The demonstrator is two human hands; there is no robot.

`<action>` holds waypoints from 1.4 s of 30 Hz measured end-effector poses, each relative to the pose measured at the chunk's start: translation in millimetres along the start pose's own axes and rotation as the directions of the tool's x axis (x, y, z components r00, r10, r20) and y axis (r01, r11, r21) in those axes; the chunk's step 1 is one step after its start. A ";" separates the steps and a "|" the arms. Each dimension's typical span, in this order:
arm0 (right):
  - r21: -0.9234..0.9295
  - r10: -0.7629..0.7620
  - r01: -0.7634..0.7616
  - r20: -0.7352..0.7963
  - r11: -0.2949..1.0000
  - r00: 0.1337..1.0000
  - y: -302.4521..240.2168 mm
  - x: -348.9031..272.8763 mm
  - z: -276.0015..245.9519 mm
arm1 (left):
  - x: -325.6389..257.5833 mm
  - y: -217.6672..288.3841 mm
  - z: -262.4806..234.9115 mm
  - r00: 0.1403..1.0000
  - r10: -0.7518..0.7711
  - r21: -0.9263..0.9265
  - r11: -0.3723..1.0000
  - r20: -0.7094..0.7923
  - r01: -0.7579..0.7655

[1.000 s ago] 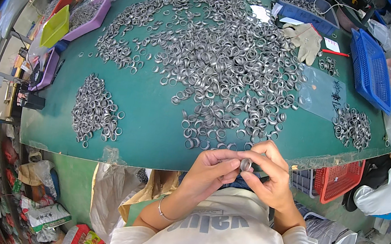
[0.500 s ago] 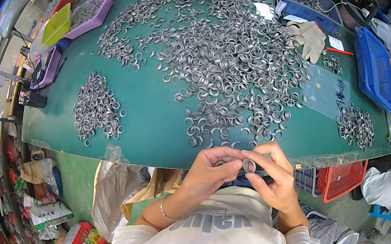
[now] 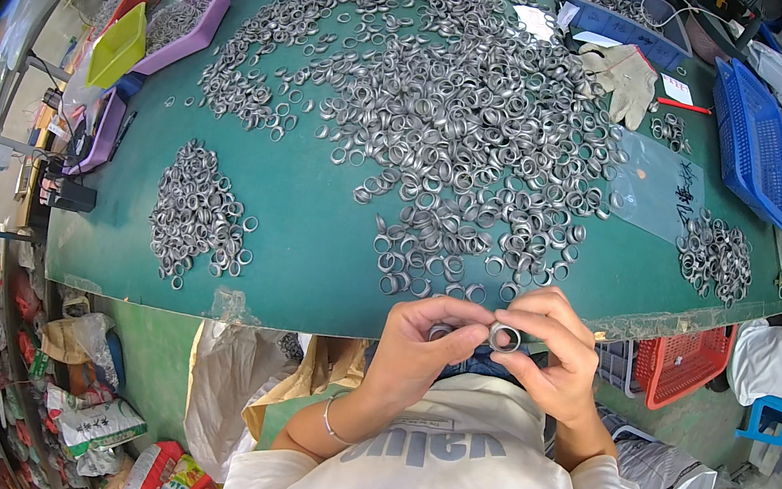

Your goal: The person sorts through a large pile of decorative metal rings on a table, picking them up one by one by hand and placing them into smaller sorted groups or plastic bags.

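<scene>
A grey metal ring point(image 3: 505, 339) is pinched between the thumb and fingers of my right hand point(image 3: 554, 355), just off the near edge of the green table. My left hand point(image 3: 416, 345) is closed beside it, its fingertips close to that ring. Another metal ring point(image 3: 440, 332) shows partly inside my left hand's grip, the rest hidden by fingers. Beyond my hands spreads a big heap of similar rings point(image 3: 472, 105). A smaller pile of rings point(image 3: 198, 216) lies at the left, and another pile point(image 3: 716, 257) at the right.
The green table point(image 3: 296, 271) has a worn near edge. Blue baskets point(image 3: 749, 146), a work glove point(image 3: 622, 82) and a plastic bag point(image 3: 660, 189) lie at the right. Pink point(image 3: 185, 32) and yellow bins point(image 3: 117, 47) stand far left. Below right is a red basket point(image 3: 686, 365).
The ring in my right hand has turned to show its opening more fully. Both hands stay nearly in place, and the whole view has shifted slightly.
</scene>
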State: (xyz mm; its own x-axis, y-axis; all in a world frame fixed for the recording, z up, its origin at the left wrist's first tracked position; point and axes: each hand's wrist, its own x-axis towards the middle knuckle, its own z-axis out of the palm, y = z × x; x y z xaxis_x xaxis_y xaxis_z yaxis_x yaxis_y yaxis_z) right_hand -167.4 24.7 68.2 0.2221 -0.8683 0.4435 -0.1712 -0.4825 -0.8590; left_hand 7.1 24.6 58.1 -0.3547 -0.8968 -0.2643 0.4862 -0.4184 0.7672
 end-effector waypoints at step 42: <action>-0.342 -0.018 0.062 0.131 0.937 0.991 -9.0 10.1 22.9 | 4.0 -11.2 -25.2 0.984 -0.063 -0.294 0.949 0.168 0.111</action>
State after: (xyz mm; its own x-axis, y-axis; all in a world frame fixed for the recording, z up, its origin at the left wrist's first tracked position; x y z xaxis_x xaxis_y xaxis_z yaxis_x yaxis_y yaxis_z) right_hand -141.7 22.9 74.5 0.3485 -0.8372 0.4215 -0.4754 -0.5454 -0.6903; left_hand 20.4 22.1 33.7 -0.5133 -0.8321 -0.2100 0.6573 -0.5385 0.5272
